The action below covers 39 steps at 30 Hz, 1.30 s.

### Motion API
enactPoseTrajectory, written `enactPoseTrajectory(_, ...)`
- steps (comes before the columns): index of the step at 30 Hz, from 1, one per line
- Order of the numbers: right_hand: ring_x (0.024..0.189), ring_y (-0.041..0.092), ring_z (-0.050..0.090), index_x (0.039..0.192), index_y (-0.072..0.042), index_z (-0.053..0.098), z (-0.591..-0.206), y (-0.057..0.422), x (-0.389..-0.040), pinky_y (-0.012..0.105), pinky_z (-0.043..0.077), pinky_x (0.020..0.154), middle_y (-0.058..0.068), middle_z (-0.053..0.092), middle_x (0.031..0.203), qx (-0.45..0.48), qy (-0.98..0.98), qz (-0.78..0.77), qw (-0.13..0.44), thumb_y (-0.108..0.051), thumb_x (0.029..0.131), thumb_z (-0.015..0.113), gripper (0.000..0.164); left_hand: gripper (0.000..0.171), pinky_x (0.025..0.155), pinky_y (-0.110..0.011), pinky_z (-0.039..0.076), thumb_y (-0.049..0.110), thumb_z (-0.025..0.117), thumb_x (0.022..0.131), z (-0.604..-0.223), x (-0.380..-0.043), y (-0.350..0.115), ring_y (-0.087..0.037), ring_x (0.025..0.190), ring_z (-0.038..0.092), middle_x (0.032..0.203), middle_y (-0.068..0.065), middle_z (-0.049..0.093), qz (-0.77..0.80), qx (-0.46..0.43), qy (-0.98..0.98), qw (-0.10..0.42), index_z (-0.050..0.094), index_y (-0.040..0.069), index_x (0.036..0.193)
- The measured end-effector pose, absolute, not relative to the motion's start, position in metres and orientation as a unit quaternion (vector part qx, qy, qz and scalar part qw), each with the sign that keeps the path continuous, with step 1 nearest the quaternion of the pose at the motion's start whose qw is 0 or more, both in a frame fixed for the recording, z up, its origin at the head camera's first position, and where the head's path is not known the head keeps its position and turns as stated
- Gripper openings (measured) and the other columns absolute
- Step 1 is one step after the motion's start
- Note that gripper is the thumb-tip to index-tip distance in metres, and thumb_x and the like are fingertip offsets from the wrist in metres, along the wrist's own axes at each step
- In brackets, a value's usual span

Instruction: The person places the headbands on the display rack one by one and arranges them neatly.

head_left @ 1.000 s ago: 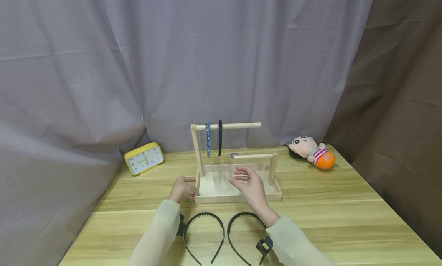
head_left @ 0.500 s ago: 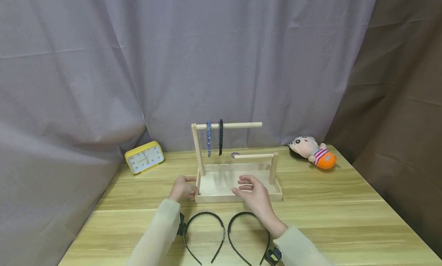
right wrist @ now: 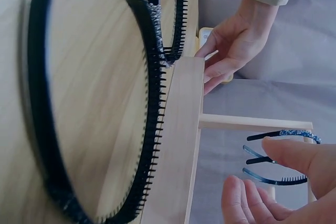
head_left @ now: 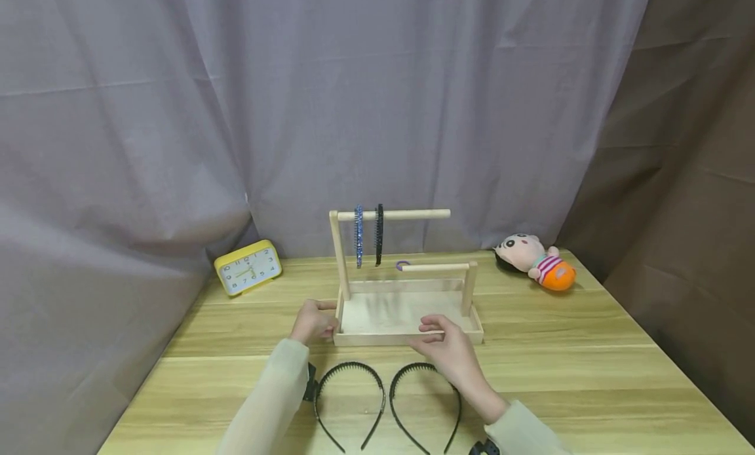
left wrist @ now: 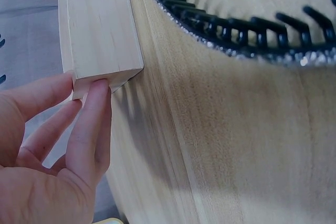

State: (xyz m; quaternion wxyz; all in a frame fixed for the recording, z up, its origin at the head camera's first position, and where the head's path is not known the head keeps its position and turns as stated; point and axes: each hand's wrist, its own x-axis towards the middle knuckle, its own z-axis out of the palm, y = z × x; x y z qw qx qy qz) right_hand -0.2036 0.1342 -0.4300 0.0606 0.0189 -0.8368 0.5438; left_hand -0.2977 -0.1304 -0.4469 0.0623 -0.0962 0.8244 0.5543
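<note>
A wooden headband rack with a tray base stands mid-table in the head view. My left hand grips the left end of its tray, thumb and fingers on the wood. From the upper bar hang a blue glitter headband and a black headband. My right hand hovers at the tray's front wall, fingers bent loosely with nothing between them. Below it lies a black toothed headband, beside another black headband with glitter trim.
At the back left is a yellow alarm clock. A plush doll lies at the back right. Behind the rack's short lower bar is a purple ring. Grey curtains hang behind the table.
My right hand has drawn back from over the tray, moving right and toward the near headbands. The left hand keeps its hold on the rack. The hanging headbands stay in place.
</note>
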Motion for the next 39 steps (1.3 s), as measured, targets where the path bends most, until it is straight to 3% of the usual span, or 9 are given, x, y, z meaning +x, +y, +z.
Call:
enactPoseTrajectory(7,0.096,0.027,0.068,0.119,-0.001,0.062,-0.432,0.146,-0.198,0.039,0.058,0.079,0.014,0.068,0.113,0.024,-0.861,0.505,0.053,-0.015,0.080,0.078,0.045,0.054,0.059,-0.026,0.059,-0.013,0.061,0.070,-0.446,-0.298,-0.131,-0.011,0.056,0.053,0.088,-0.017,0.064,0.540,-0.103,0.833,0.065,0.064,-0.006,0.123)
enactPoseTrajectory(15,0.098,0.028,0.066,0.122,0.000,0.060,-0.428,0.159,-0.195,0.047,0.057,0.082,0.013,0.068,0.114,0.027,-0.891,0.452,0.024,-0.015,0.078,0.078,0.050,0.054,0.057,-0.025,0.057,-0.013,0.059,0.069,-0.447,-0.297,-0.131,-0.012,0.056,0.053,0.082,-0.014,0.062,0.547,-0.099,0.829,0.063,0.064,-0.006,0.122)
enactPoseTrajectory(22,0.097,0.030,0.065,0.122,0.004,0.058,-0.429,0.169,-0.190,0.045,0.057,0.076,0.013,0.066,0.114,0.018,-0.907,0.421,-0.009,-0.013,0.074,0.081,0.056,0.053,0.058,-0.024,0.057,-0.014,0.060,0.071,-0.448,-0.299,-0.130,-0.010,0.055,0.052,0.086,-0.016,0.066,0.554,-0.104,0.824,0.065,0.064,-0.006,0.123)
enactPoseTrajectory(32,0.094,0.025,0.060,0.119,0.010,0.056,-0.438,0.181,-0.183,0.046,0.053,0.083,0.013,0.061,0.103,0.006,-0.919,0.391,-0.052,-0.011,0.071,0.082,0.059,0.054,0.058,-0.025,0.058,-0.015,0.060,0.070,-0.447,-0.298,-0.129,-0.008,0.051,0.049,0.084,-0.017,0.066,0.556,-0.104,0.822,0.065,0.064,-0.006,0.123)
enactPoseTrajectory(39,0.086,0.026,0.055,0.115,0.006,0.053,-0.446,0.181,-0.176,0.040,0.053,0.070,0.016,0.054,0.100,0.027,-0.933,0.348,-0.090,-0.008,0.066,0.083,0.059,0.055,0.059,-0.027,0.059,-0.015,0.059,0.069,-0.446,-0.298,-0.129,-0.009,0.052,0.049,0.085,-0.016,0.064,0.551,-0.102,0.826,0.064,0.064,-0.006,0.123)
